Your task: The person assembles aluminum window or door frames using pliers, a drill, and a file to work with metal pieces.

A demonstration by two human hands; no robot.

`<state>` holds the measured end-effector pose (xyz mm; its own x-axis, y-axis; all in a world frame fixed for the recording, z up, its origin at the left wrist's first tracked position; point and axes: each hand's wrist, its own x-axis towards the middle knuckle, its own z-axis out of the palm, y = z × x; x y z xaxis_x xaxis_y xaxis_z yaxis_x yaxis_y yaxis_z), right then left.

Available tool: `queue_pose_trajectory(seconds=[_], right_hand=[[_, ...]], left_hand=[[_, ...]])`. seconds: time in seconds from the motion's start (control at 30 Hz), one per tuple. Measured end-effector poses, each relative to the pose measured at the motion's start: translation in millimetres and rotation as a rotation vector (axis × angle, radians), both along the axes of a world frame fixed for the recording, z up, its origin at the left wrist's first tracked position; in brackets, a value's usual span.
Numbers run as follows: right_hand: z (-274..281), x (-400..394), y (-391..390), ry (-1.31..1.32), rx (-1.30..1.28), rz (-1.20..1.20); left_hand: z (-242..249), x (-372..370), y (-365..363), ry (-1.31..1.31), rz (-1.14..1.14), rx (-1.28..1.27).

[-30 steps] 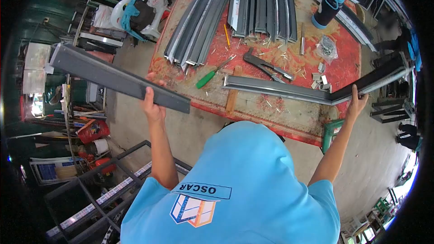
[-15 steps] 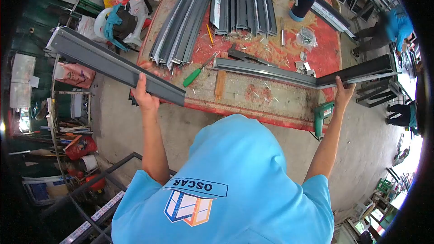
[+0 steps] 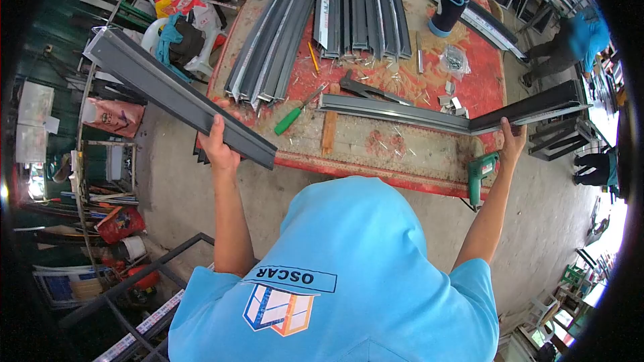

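My left hand (image 3: 223, 150) is closed around a long dark grey metal profile (image 3: 157, 87) near its lower end, with the thumb on top. This profile slants up to the left, over the table's left edge. On the other side my right hand (image 3: 512, 139) grips another dark profile (image 3: 530, 106) from below. That piece meets a grey profile (image 3: 396, 111) at a corner, and the grey one lies along the table. A green-handled screwdriver (image 3: 290, 119), a wooden block (image 3: 329, 133) and dark pliers-like tool (image 3: 369, 88) lie between my hands. Near my right forearm rests a green power drill (image 3: 480, 173).
Stacked profiles (image 3: 362, 17) cover the back of the red worktable (image 3: 429, 60), with another stack (image 3: 268, 40) to their left. A dark bottle (image 3: 451, 7) and a bag of screws (image 3: 455, 60) stand right. A person in blue (image 3: 590, 40) works farther right. A dark frame (image 3: 168, 255) is behind me at left.
The profile in my left hand has tilted more steeply, its far end moving up and rightward. My right hand stays on its profile with little movement.
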<state>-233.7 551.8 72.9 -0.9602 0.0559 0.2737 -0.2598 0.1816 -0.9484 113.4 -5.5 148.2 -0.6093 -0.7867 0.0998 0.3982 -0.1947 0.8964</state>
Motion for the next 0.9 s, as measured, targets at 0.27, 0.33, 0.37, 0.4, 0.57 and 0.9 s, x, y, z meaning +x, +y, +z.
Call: queue_pose_trajectory(seconds=[0.27, 0.33, 0.37, 0.4, 0.57, 0.9], right_hand=[[5.7, 8.7, -9.0, 0.049, -0.090, -0.025], [4.2, 11.1, -8.8, 0.053, -0.117, -0.057], [1.2, 11.9, -7.4, 0.048, -0.119, -0.049], [-2.2, 11.8, -3.3, 0.030, -0.106, -0.054], [-29.1, 1.7, 12.2, 0.033, -0.176, -0.067], [-31.8, 64.7, -18.7, 0.013, -0.299, -0.563]], left_hand=[[2.6, -7.2, -3.8, 0.021, 0.012, -0.018], [5.6, -12.2, -1.5, 0.043, 0.043, -0.034], [5.4, -13.2, -3.7, 0.039, 0.052, -0.037], [4.6, -14.6, -6.3, 0.052, 0.042, -0.027], [-2.0, -17.4, -16.8, -0.022, 0.067, -0.047], [-3.1, -34.0, -29.8, -0.016, 0.219, -0.005]])
